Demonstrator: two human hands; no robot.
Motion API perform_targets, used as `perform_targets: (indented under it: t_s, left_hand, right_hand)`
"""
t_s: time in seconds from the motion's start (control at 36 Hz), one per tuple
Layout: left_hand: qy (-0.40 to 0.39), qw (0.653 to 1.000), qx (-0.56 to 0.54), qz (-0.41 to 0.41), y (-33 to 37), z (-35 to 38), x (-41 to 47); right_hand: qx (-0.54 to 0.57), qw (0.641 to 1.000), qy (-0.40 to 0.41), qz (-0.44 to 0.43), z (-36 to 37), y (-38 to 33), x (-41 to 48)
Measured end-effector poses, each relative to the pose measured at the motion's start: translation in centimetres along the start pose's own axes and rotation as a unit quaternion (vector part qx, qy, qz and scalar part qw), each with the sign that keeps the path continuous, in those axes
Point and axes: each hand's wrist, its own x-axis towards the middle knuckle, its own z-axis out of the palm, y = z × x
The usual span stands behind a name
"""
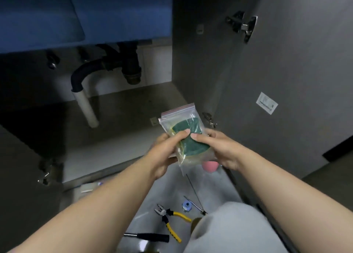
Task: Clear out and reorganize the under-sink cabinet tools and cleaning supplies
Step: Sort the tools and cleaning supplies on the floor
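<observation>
My bare forearms reached forward from the lower corners and came together ahead of me, wrists nearly level. My left hand point(164, 153) gripped the zip bag point(183, 117) from its left side, thumb across the front and fingers curled behind. My right hand point(221, 149) pinched the same bag from the right, its thumb tip just beside the left thumb, other fingers behind.

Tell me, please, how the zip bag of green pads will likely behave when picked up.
The zip bag is probably floppy: its film wrinkles between the left hand and right hand. Likely light, since a pinch holds it. Glossy plastic may slip.
</observation>
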Motion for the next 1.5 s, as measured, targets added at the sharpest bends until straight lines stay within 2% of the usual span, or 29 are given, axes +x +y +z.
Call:
perform_targets:
  t_s: [0.14,0.28,0.36,0.42,0.56,0.69,0.78,0.83,0.97,1.08,1.25,1.36,1.39,1.42,1.5]
  left_hand:
    - [0.055,0.995,-0.016,-0.087,-5.7,0.5,5.4]
    - [0.091,0.983,-0.085,-0.135,-13.5,0.1,10.3]
    - [0.121,0.970,-0.110,-0.178,-16.9,-0.3,12.6]
    - [0.111,0.968,-0.106,-0.200,-18.8,-0.6,14.2]
    - [0.100,0.966,-0.023,-0.239,-22.3,-1.3,18.4]
    - [0.120,0.963,0.036,-0.240,-24.3,-0.6,21.7]
    - [0.132,0.961,0.007,-0.244,-24.5,0.0,22.5]
    - [0.133,0.963,0.014,-0.234,-24.6,0.1,23.0]
    - [0.134,0.968,0.038,-0.210,-24.4,0.0,24.2]
    - [0.120,0.967,0.021,-0.225,-23.9,-0.1,24.7]
    - [0.077,0.969,0.082,-0.221,-23.2,-1.8,23.4]
    - [0.095,0.966,0.154,-0.185,-23.2,-4.2,21.3]
    - [0.097,0.966,0.176,-0.164,-23.4,-5.0,20.5]
    - [0.095,0.963,0.208,-0.143,-23.8,-5.8,19.7]
    - [0.099,0.930,0.338,-0.109,-25.2,-8.4,17.0]
  right_hand:
    - [0.126,0.987,0.058,0.085,-2.8,8.0,2.2]
    - [0.216,0.961,0.080,0.150,-4.6,16.9,4.9]
    - [0.234,0.948,0.129,0.171,-4.8,20.2,6.8]
    - [0.239,0.940,0.169,0.175,-5.1,22.0,8.0]
    - [0.231,0.923,0.246,0.188,-6.5,25.4,10.6]
    - [0.197,0.924,0.245,0.215,-7.9,26.6,12.2]
    - [0.180,0.898,0.313,0.253,-8.0,26.7,13.0]
    - [0.187,0.886,0.330,0.265,-7.9,26.8,13.4]
    - [0.224,0.898,0.294,0.240,-7.8,26.5,14.2]
    - [0.228,0.906,0.282,0.219,-8.1,26.3,14.6]
    - [0.200,0.920,0.268,0.203,-8.7,27.0,13.7]
    - [0.221,0.884,0.337,0.237,-9.6,27.9,12.1]
    - [0.194,0.884,0.345,0.248,-9.6,28.1,11.5]
    - [0.122,0.894,0.339,0.265,-9.7,28.4,11.0]
    - [-0.177,0.905,0.263,0.282,-9.8,30.2,9.3]
